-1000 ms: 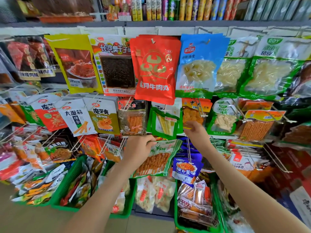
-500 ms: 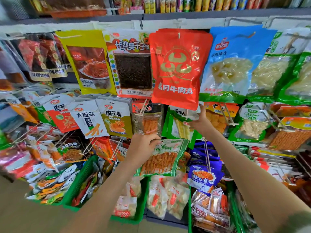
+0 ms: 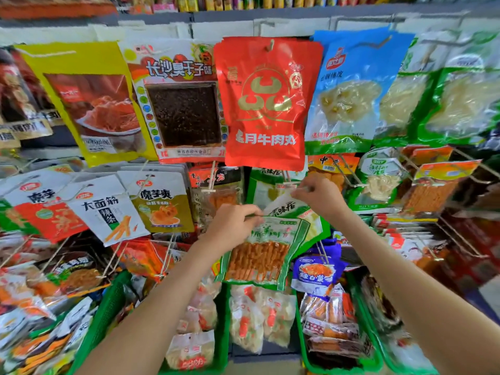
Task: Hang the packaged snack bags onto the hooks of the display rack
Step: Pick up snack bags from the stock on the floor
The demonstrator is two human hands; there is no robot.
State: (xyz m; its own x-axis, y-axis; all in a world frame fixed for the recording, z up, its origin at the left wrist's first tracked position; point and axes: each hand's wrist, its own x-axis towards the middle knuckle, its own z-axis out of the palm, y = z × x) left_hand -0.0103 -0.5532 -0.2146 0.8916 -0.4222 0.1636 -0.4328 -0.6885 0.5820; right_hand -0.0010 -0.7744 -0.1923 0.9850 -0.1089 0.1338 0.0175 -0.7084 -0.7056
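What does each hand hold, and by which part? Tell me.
The left hand grips the orange-stick bag by its top edge; the right hand pinches the white-green bag at its top.

Centre of frame: the left hand [image 3: 232,226] grips a snack bag [image 3: 259,255] by its top edge, just left of the right hand [image 3: 319,196], which pinches a second bag [image 3: 292,209] below a hook [image 3: 284,175]. A row of large bags [image 3: 265,104] hangs above; baskets [image 3: 105,312] of packets stand below; a shelf [image 3: 270,13] spans the top.
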